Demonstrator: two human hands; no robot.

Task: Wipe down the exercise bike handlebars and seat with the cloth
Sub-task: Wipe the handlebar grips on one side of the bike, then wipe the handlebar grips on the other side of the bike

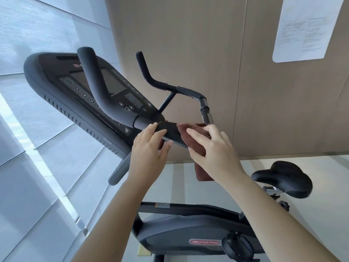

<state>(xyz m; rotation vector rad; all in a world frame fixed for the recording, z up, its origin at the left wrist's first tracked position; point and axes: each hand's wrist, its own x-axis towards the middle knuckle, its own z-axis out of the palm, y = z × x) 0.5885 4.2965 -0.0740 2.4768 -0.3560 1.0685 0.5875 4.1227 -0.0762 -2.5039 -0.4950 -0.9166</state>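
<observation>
A brown cloth (198, 134) is draped over the near bar of the black handlebars (171, 132), with one end hanging down below. My right hand (211, 148) presses on the cloth, fingers spread over it. To its left, my left hand (151, 148) rests on the same bar with fingers apart; whether it pinches a cloth edge underneath is hidden. Two upright handlebar horns (94, 82) rise toward the console. The black seat (283, 178) sits at the lower right, apart from both hands.
The bike's console (85, 86) with screen and buttons lies just left of the bar. The grey bike body (179, 235) and a black pedal (238, 244) are below. A brown wall panel with a white notice (306, 29) stands behind; window blinds fill the left.
</observation>
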